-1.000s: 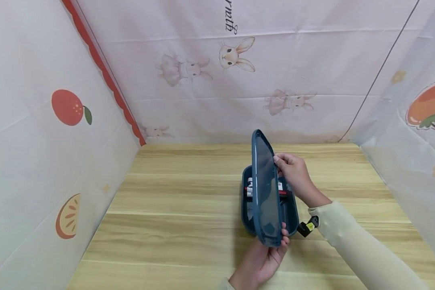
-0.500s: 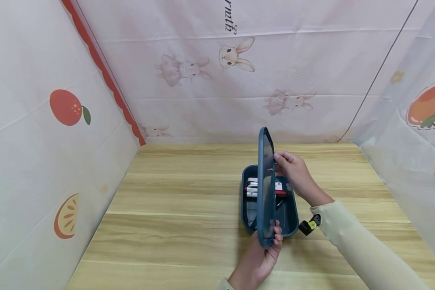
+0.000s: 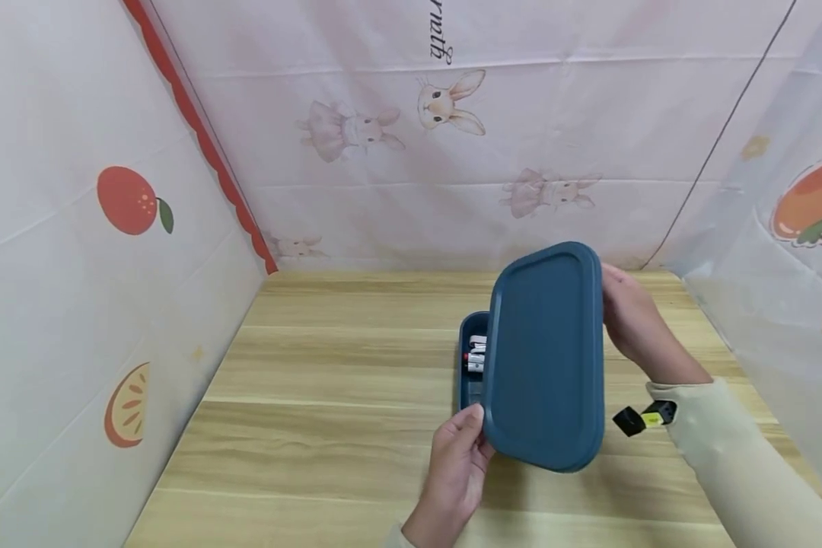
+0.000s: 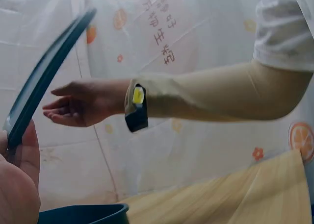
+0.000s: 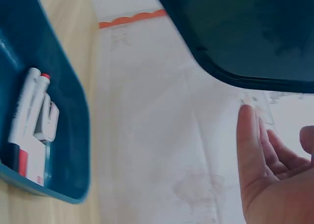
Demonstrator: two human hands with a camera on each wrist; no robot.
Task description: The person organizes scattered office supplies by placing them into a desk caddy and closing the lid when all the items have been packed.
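A dark blue lid (image 3: 544, 358) stands tilted over the matching blue box (image 5: 73, 116) and hides most of it in the head view. My left hand (image 3: 455, 460) pinches the lid's lower left edge, thumb on the outer face. Beside the lid's right edge is my right hand (image 3: 640, 323); the right wrist view shows its fingers loosely bent, holding nothing and apart from the lid. Inside the box lie white markers (image 5: 25, 106), one with a red end, a small white item (image 5: 47, 121) and a white box-shaped piece with a red band (image 5: 32, 162).
The box stands on a wood-grain table (image 3: 329, 396). Printed cloth walls (image 3: 383, 152) enclose it at the back and on both sides. A black wrist camera (image 3: 647, 418) sticks out from the right sleeve.
The lid has turned so its outer face shows, and shifted right. My right hand has let go of its edge and moved right. The left hand has shifted left, its thumb now on the outer face.
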